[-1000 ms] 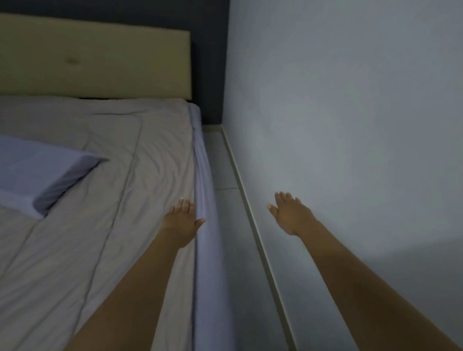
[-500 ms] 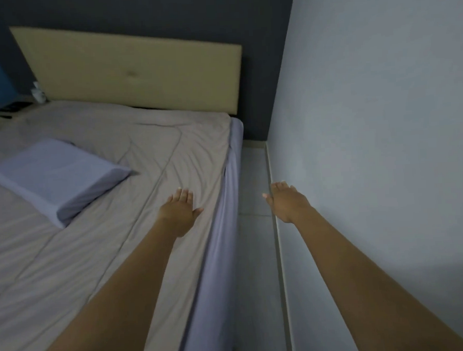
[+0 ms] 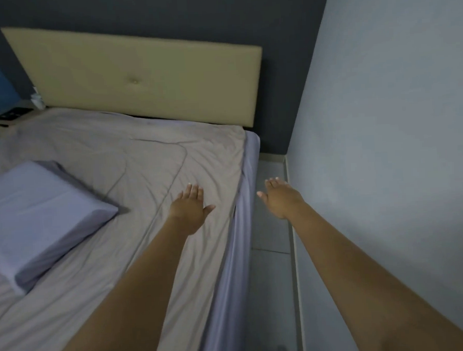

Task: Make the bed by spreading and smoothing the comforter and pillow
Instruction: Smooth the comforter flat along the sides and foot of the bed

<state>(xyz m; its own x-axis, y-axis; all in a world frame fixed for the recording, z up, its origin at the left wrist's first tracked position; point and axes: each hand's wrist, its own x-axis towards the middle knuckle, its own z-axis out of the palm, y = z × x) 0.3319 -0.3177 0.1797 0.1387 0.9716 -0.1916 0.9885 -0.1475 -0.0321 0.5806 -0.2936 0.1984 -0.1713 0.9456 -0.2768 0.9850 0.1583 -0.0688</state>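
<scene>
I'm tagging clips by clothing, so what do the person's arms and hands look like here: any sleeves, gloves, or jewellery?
Both arms are bare along all that shows; no sleeve edge is in frame. The left hand and the right hand wear no gloves, and no watch, bracelet or ring is visible, though the picture is dim and soft. The fingernails look short and pale at the tips.
</scene>
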